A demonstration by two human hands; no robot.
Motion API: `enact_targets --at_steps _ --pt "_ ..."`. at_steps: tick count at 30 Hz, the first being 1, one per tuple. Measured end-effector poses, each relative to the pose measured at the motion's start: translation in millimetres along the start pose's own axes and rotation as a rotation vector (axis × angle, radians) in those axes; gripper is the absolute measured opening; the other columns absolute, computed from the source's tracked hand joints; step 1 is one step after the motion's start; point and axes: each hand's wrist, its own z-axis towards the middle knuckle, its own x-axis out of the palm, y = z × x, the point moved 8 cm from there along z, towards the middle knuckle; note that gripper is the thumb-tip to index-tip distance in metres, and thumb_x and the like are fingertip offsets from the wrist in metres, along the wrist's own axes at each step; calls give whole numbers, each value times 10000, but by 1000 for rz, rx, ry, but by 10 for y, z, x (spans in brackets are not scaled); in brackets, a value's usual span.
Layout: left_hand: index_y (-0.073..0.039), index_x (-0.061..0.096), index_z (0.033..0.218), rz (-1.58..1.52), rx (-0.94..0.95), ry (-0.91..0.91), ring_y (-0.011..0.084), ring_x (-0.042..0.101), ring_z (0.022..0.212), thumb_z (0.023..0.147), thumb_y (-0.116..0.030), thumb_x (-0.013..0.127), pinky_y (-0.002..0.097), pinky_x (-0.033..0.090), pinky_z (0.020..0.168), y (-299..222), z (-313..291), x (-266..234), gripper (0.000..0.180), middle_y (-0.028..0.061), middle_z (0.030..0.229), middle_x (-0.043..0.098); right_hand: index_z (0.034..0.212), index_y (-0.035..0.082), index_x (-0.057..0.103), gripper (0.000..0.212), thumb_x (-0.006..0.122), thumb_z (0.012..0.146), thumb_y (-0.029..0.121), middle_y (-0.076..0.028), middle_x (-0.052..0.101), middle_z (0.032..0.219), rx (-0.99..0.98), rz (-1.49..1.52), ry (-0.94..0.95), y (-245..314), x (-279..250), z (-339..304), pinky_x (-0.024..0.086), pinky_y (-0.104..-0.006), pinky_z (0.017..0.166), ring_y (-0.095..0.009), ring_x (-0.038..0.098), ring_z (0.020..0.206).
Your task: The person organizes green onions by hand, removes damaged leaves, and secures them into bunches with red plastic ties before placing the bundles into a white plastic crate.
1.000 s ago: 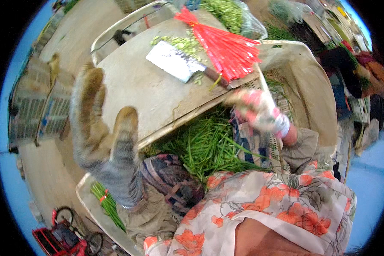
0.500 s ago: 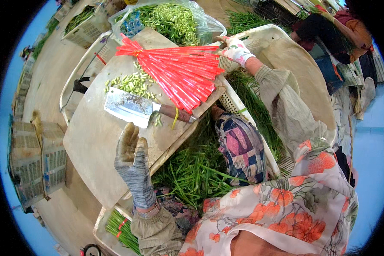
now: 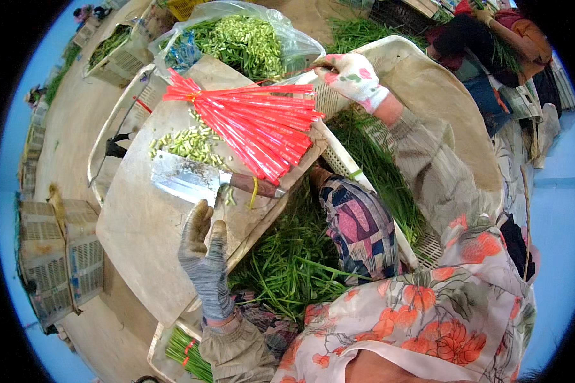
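My left hand (image 3: 206,262), in a grey glove with brownish fingertips, hovers over the near edge of a cutting board (image 3: 131,236). Its fingers and thumb are apart, with nothing between them. Just beyond its fingertips lies a cleaver (image 3: 185,177) with a wooden handle, beside chopped green stem pieces (image 3: 186,142). A fan of red tie strips (image 3: 255,121), gathered at one end, covers the board's far right part. My right hand (image 3: 354,80), in a white flowered glove, is closed in a pinch past the fan. A thin red tie strip seems to run from its fingertips.
Behind the board stands a clear plastic bag (image 3: 303,41) of cut stems. Long green leaves (image 3: 284,262) lie at my lap, and a white crate (image 3: 402,239) stands on the right. A banded green bunch (image 3: 188,354) sits at lower left. Another person (image 3: 514,41) works at upper right.
My right hand has drawn slightly away from the fan's strip ends, now pinching. My left hand stays open, slightly lower. The whole view has shifted a little.
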Motion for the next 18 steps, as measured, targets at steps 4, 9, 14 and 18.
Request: enact_targets --at_steps 4,9,14,18 --pt "45 556 1204 31 29 78 176 587 1034 874 -96 616 280 469 868 41 34 143 364 130 1139 613 944 158 679 178 602 810 247 -89 661 815 -3 -251 -75 97 -151 -391 511 -387 686 -282 642 752" --pt "37 629 1098 38 -44 253 133 602 939 892 -160 602 262 480 798 101 27 490 286 95 1008 663 937 185 652 189 644 761 255 -51 636 767 -121 -311 -393 275 -743 -995 502 -376 591 -244 640 693" --pt "-9 573 1201 -254 -217 591 77 532 653 916 -409 559 193 436 551 -37 -261 1242 491 43 923 637 914 144 640 210 692 713 117 -39 635 756 -165 -203 -544 650 -1419 -1580 484 -333 549 -224 620 617" --pt "-22 538 1237 -620 -88 784 44 399 534 909 -547 480 195 315 471 -302 -283 1791 621 -8 766 569 919 125 658 302 720 634 45 -43 641 748 -361 -263 -523 1068 -1655 -2000 488 -325 542 -211 619 603"
